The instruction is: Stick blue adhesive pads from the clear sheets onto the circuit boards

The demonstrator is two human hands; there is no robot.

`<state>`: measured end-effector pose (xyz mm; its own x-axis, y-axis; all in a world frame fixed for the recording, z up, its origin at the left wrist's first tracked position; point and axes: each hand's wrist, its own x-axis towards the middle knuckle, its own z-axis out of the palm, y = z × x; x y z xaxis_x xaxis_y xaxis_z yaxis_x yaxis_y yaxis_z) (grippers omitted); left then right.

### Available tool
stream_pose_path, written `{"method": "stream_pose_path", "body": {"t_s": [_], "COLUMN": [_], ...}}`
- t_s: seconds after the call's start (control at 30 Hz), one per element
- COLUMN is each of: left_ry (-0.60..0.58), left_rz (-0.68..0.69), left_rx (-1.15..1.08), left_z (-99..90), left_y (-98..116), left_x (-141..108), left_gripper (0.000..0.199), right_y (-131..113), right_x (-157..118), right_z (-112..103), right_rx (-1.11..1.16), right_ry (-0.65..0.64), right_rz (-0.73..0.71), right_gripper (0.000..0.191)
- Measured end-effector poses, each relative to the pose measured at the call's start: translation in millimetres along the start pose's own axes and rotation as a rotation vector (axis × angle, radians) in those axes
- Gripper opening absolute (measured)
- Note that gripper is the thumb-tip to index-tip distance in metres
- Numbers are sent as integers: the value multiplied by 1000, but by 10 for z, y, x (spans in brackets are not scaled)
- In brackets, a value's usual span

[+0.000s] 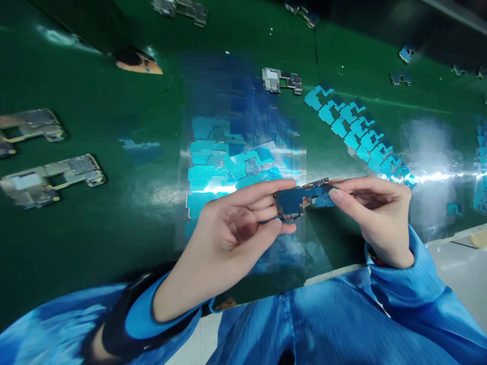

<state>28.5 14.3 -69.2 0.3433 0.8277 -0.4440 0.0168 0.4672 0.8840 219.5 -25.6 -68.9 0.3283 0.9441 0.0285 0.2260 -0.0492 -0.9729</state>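
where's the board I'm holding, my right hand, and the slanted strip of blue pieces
Held board (289, 202): head view, the wide blue-covered part.
Right hand (384, 215): head view, middle of the hand.
Slanted strip of blue pieces (352, 140): head view, one piece near its middle.

No text, label, brand, number or sign can be read on anything in view.

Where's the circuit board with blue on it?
In the head view, the board is held between the left hand and right hand, right of centre.
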Motion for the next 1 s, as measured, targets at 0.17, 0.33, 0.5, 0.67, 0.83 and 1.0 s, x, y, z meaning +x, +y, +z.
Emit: {"method": "stream_pose_path", "body": {"t_s": [0.17,0.33,0.5,0.67,0.83,1.0], "left_ry": [70,25,6,17,26,67], "left_rz": [-51,-83,-87,-62,-60,-84], "left_rx": [40,-83,-93,-78,-72,-113], "left_z": [-11,-39,-58,-52,-43,10], "left_y": [17,-10,-35,-3,-2,33], "left_x": [16,81,118,93,74,38], "left_gripper": [32,32,28,26,25,26], "right_y": [-6,12,43,29,17,23], "right_x": [-1,12,18,9,-7,-10], "right_z": [-8,-11,-5,8,14,24], "right_rx": [-31,-35,-35,-3,-29,-47], "right_ry": [-9,2,6,-14,-6,10], "right_rz": [9,17,46,31,40,32], "right_gripper": [18,13,12,15,16,12]}}
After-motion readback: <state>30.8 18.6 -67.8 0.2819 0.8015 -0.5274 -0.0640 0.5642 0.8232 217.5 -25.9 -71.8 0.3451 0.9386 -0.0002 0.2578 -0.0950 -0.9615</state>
